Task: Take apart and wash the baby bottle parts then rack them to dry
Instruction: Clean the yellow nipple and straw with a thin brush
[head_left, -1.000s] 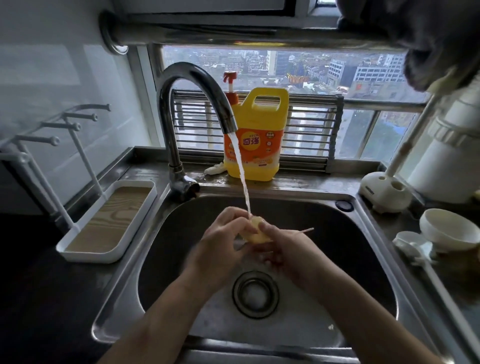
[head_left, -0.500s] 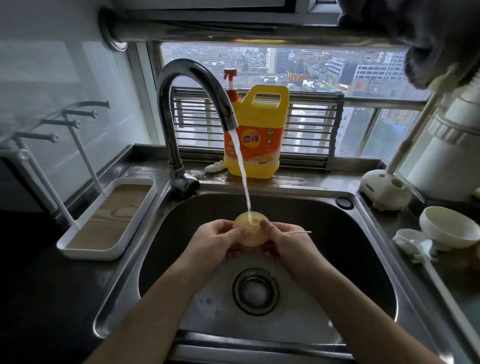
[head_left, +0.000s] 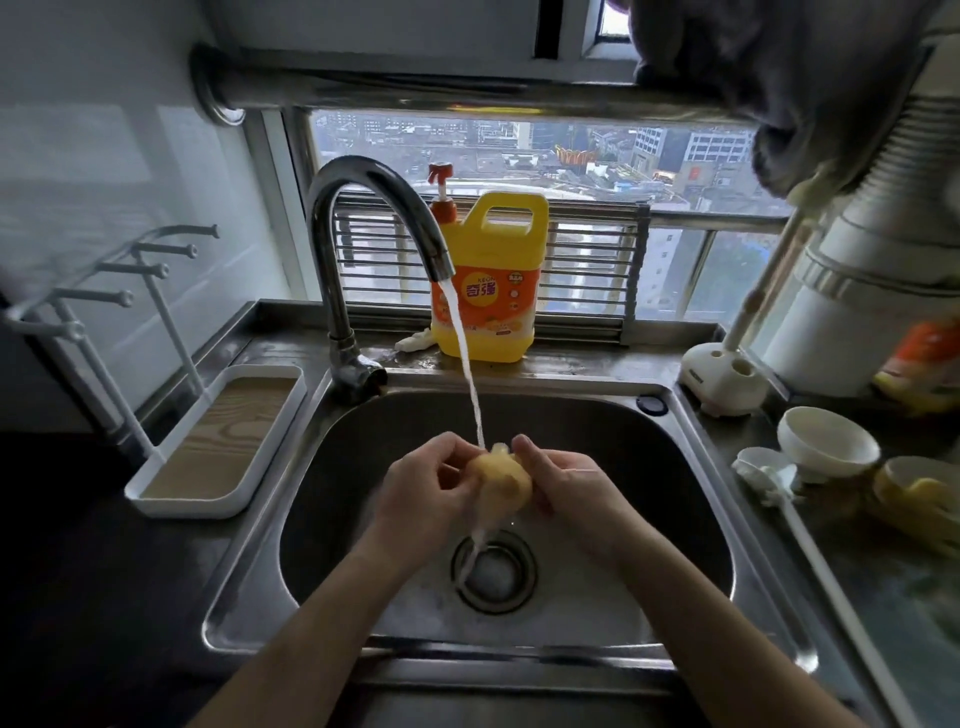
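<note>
While the water is running into the steel sink (head_left: 649, 493), you are working over the middle of its basin. The counter (head_left: 857, 582) on the right is carrying a white cup-shaped piece (head_left: 826, 441) and a long white brush (head_left: 769, 480). The drying rack (head_left: 182, 508) is standing just left of the sink, its white pegs rising over a tray. The curved tap (head_left: 331, 291) is pouring a thin stream (head_left: 470, 384) in front of the yellow soap jug (head_left: 488, 291), and that stream is landing on the part you are washing. Your left grip (head_left: 421, 493) and right grip (head_left: 576, 488) are both holding that part from either side, fingers curled round it. The part, a small yellowish teat (head_left: 501, 480) by the look of it, is sitting between the two grips above the drain (head_left: 493, 571). It is showing blurred, so its exact shape is hard to tell.

I am judging it to be light, soft and springy, and slick with water and perhaps soap, so it is likely to squirt out if you are squeezing the dome. Be taking hold at the wider base rim, which is probably stiffer, and be pinching gently rather than crushing. A slip is probably only going to drop it into the basin, costing you another rinse.
</note>
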